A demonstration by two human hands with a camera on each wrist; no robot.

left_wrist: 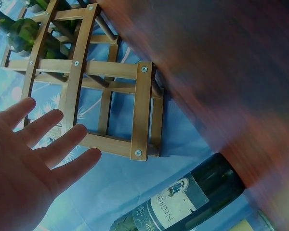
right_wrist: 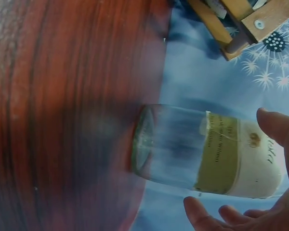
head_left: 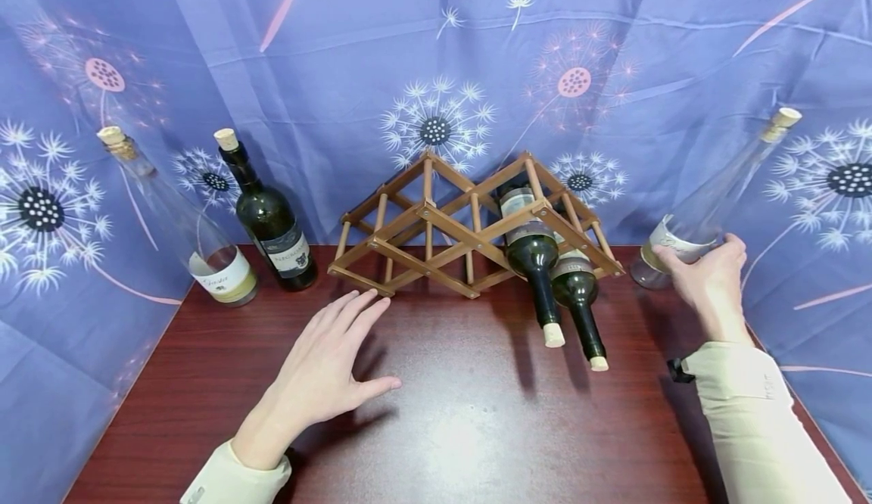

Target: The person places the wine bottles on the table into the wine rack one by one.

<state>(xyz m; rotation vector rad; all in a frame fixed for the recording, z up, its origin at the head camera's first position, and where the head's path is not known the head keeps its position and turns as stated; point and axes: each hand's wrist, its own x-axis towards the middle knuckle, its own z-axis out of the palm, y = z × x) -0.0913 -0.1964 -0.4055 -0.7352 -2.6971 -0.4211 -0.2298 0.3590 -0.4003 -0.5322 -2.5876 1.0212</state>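
Note:
My right hand [head_left: 708, 284] is at a clear corked bottle [head_left: 688, 243] with a white and yellow label, upright at the table's right. In the right wrist view its thumb [right_wrist: 278, 126] lies over the label's edge and its fingers [right_wrist: 198, 214] are just below the glass, spread apart from the thumb; firm contact is not plain. My left hand [head_left: 323, 364], fingers extended, hovers over the table in front of the wooden wine rack [head_left: 427, 209], holding nothing. Two dark green corked bottles [head_left: 534, 250] lie in the rack's right side, necks forward.
At the left stand a dark corked bottle [head_left: 272, 224] and another clear corked bottle [head_left: 221, 273] with a white and yellow label. A blue dandelion-print cloth [head_left: 341, 73] hangs behind and beside the dark red wooden table [head_left: 531, 443].

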